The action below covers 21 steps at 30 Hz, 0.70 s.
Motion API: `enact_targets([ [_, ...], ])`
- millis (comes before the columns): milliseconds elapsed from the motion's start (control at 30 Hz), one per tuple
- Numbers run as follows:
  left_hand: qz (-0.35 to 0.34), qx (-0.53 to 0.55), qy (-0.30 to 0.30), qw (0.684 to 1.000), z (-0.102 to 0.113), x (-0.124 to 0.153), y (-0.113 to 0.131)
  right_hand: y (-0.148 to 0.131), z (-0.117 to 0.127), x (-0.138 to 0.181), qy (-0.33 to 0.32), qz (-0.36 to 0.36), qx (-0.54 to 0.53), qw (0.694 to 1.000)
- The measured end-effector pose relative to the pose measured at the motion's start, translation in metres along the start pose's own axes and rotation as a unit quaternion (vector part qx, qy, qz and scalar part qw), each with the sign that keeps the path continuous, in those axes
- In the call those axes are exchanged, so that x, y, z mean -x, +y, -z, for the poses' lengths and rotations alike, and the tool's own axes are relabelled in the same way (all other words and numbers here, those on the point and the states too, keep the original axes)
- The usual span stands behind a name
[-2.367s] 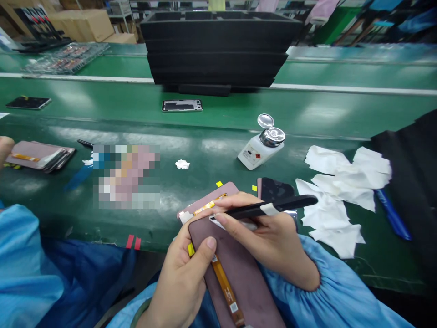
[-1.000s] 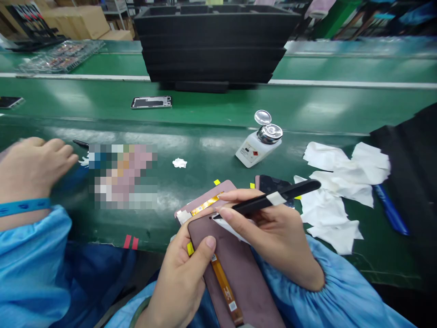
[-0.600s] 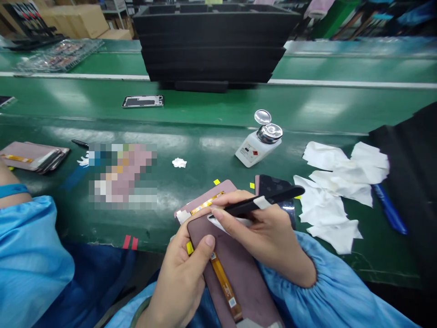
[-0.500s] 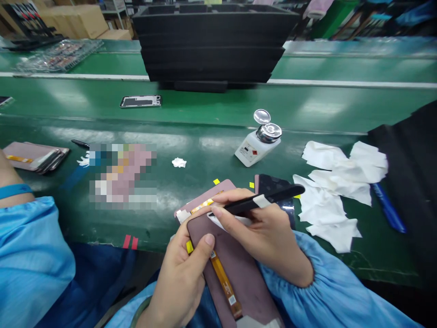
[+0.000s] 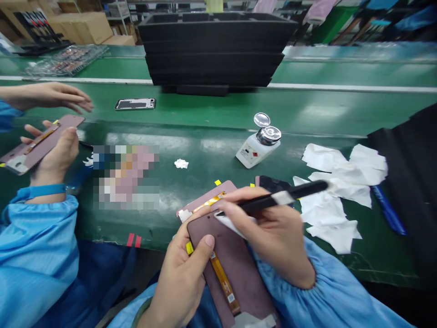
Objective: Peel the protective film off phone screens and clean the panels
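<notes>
My left hand [image 5: 182, 273] grips a pinkish-brown phone screen panel [image 5: 235, 269] with an orange flex cable, thumb pressed on its back. My right hand [image 5: 273, 232] pinches black tweezers [image 5: 273, 200] with a white tape band, their tip touching the panel's top edge. A white wipe shows under my right fingers. A second, similar panel [image 5: 208, 200] lies on the green bench just beyond.
A white solvent dispenser [image 5: 257, 146] with its metal lid open stands ahead. White wipes [image 5: 336, 191] and a blue pen [image 5: 389, 209] lie to the right. Black trays [image 5: 218, 45] are stacked behind. A phone frame [image 5: 134, 104] sits on the belt. A co-worker's hand [image 5: 56, 155] at left holds a panel [image 5: 37, 143].
The co-worker at left has picked up a panel and raised both hands. The phone frame on the belt has drifted left. My tweezers tilted slightly higher; my grip is unchanged.
</notes>
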State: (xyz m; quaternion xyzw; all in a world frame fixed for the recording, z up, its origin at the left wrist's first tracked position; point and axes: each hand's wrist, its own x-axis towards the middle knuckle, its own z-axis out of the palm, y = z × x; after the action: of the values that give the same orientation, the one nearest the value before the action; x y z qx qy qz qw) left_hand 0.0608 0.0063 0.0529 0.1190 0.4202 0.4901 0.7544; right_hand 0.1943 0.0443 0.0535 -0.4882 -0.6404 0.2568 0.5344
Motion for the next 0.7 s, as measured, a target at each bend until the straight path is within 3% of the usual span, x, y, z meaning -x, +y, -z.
enact_targets([
  [67, 0.000, -0.004, -0.002, 1.000, 0.001, 0.001, 0.002, -0.002, 0.004, 0.000, 0.081, -0.036, -0.018, 0.996],
  [133, 0.005, -0.010, -0.003, 1.000, 0.002, 0.001, 0.003, -0.003, 0.007, 0.000, 0.115, -0.063, -0.034, 0.991],
  [267, 0.005, -0.019, -0.003, 1.000, 0.003, 0.002, 0.003, 0.000, 0.006, -0.001, 0.056, -0.078, -0.045, 0.994],
  [500, -0.002, 0.004, -0.005, 1.000, 0.003, 0.003, 0.003, -0.002, -0.001, -0.003, -0.050, -0.032, -0.029, 0.998],
  [700, -0.009, 0.026, -0.001, 1.000, 0.002, 0.001, 0.004, -0.001, -0.007, -0.004, -0.083, -0.006, -0.036, 0.996],
])
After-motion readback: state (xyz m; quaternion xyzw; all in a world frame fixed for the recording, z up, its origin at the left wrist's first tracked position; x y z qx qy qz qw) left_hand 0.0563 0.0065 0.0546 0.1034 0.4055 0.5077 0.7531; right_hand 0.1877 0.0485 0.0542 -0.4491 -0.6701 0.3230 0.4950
